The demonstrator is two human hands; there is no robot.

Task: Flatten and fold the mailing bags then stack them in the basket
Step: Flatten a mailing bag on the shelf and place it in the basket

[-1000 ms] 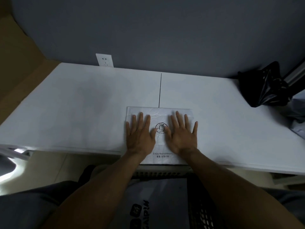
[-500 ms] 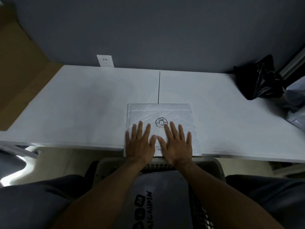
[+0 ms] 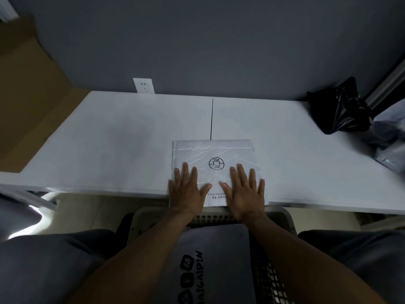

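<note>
Squarely in the lower middle of my feed lies the white mailing bag (image 3: 219, 150), flat on the white table (image 3: 120, 139). It is creased, with a round black logo (image 3: 216, 163) near its middle and a line of small print (image 3: 215, 195) toward its near edge. That near edge seems to hang slightly past the table's front edge (the hands cover most of it, so I cannot tell how far).

Both hands press on the bag's lower half. The left hand (image 3: 187, 190) lies palm down on the lower left part, its fingers (image 3: 185, 172) straight and spread, gripping nothing. The right hand (image 3: 245, 190) lies the same way on the lower right part, fingers (image 3: 241, 174) straight and fanned, the little finger at the bag's right edge. The two thumbs point toward each other but stay apart, with the small print showing between them. The logo sits uncovered just above that gap.

Below the bag, at the bottom middle of the frame, I see a pale slotted basket (image 3: 285, 218), its far rim just under the table edge. A grey mailing bag (image 3: 219, 260) with dark lettering lies in it.

A thin black seam (image 3: 211, 119) runs up the table from the bag's far edge. At the table's upper right sits a crumpled black plastic bag (image 3: 337, 110), with a heap of grey bags (image 3: 390, 145) beside it at the frame's right edge. A white wall socket (image 3: 143, 85) stands at the table's back edge, left of centre, and brown cardboard (image 3: 28, 84) fills the upper left.
</note>
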